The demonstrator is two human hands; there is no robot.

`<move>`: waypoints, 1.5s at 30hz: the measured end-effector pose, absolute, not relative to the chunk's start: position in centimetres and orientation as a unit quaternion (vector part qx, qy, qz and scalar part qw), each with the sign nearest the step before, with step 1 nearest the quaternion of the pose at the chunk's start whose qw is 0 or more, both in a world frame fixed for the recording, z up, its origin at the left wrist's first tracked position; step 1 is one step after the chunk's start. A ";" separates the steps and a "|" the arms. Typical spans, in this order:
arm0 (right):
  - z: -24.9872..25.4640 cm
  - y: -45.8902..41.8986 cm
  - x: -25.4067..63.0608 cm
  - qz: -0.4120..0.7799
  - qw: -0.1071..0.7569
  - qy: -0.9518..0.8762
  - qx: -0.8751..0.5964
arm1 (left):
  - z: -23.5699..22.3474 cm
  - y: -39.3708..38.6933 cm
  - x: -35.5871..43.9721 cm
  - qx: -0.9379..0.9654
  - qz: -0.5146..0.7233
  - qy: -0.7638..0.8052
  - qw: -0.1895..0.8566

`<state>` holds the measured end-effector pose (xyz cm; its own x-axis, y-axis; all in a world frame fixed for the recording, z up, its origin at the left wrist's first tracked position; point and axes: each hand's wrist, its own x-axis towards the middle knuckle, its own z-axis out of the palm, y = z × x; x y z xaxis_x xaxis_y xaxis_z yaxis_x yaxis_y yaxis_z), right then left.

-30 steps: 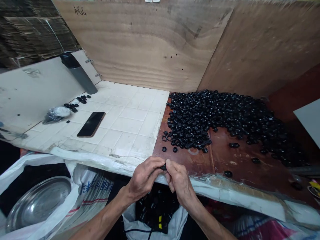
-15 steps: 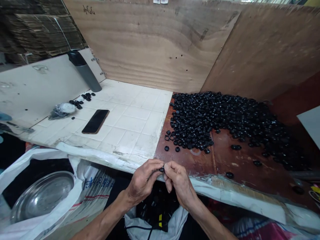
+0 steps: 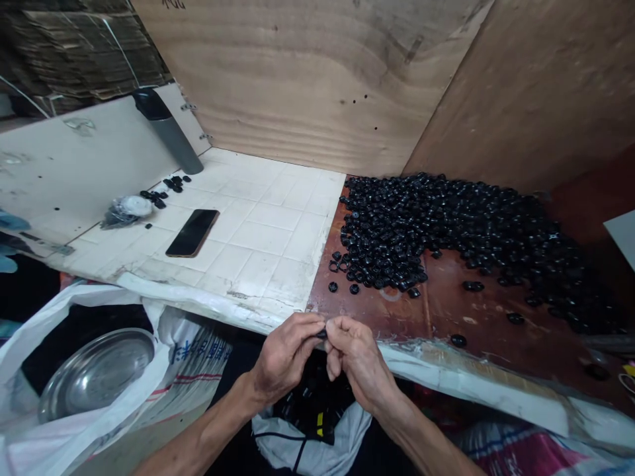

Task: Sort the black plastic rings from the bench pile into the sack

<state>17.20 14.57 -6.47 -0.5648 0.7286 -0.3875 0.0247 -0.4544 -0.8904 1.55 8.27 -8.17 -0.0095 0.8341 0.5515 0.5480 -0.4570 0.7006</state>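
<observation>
My left hand [image 3: 288, 354] and my right hand [image 3: 358, 360] meet at the table's near edge, fingertips pinched together on one small black ring-shaped part [image 3: 322, 334]. Most of that part is hidden by my fingers. A large heap of the same black parts [image 3: 446, 228] lies on the brown board beyond my hands, with a few strays near its front edge. Directly below my hands hangs a white bag [image 3: 317, 423] holding more black parts.
A black phone [image 3: 192, 233] lies on the white tiled surface [image 3: 268, 231]. A grey bottle [image 3: 169, 132], a small plastic packet [image 3: 124, 210] and a few loose black parts [image 3: 171, 185] sit at the left. A metal bowl [image 3: 96, 373] rests in a sack below. Plywood walls enclose the back.
My hands stay pinched together on the small part at the table edge; only the fingers shift slightly. The view has tilted a little downward.
</observation>
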 end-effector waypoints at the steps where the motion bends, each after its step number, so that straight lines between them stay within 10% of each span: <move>1: -6.5 14.5 17.1 0.770 0.213 -0.442 -0.409 | -8.3 8.0 1.4 0.706 0.492 0.491 0.133; 11: -6.5 14.8 17.3 0.808 0.059 -0.382 -0.445 | -10.0 6.5 -0.1 0.797 0.419 0.428 0.081; 17: -6.2 18.2 16.9 0.383 0.236 -0.793 -0.410 | -7.2 6.9 -1.4 0.780 0.314 0.453 0.296; 23: -10.0 22.1 14.9 0.154 0.237 -0.891 -0.355 | -10.1 16.6 -2.9 0.643 0.387 0.640 0.162; 36: -10.5 22.7 16.6 0.412 0.411 -0.719 -0.380 | -8.9 19.6 -0.4 0.707 0.337 0.614 0.095; 45: -9.3 21.9 16.5 0.433 0.403 -0.724 -0.356 | -8.9 17.1 0.1 0.613 0.455 0.576 0.292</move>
<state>16.49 21.94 -9.34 -0.4225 0.8635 0.2753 0.1668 0.3726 -0.9129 0.08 17.12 -8.87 -0.0780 0.9719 0.2220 0.4398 -0.1663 0.8826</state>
